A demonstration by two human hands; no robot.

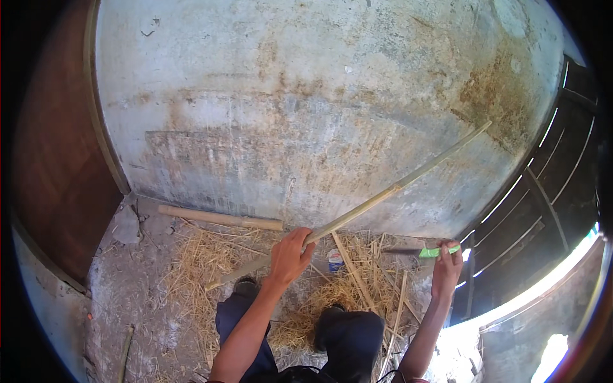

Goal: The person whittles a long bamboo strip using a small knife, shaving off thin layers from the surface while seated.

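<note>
Knees and dark trousers (348,338) sit lowest in view; I am crouched over a floor (128,287) of packed earth. Straw (204,262) lies scattered around my shoes, with a few split slats (353,271) lying loose in it.

My left hand (288,255) is closed around a long bamboo pole (383,191), gripping it near its lower third. The pole's near end (214,285) angles down toward the straw at my left, and the far end rises up and right across the wall, so the grip acts as a pivot that keeps the long part steady in the air.

My right hand (447,265) is raised beside it, apart from the pole, fingers shut on a green handle (437,251). A dark blade (402,250) appears to run left from it, held about level; my judgement is a knife, but the blade is thin and hard to make out.

Small white-and-blue packet (335,258) lies in the straw just beyond the pole. Thicker round pole (220,218) rests along the foot of the stained plaster wall (319,96). Dark slatted gate (543,191) stands at right, brown wooden panel (57,159) at left.
</note>
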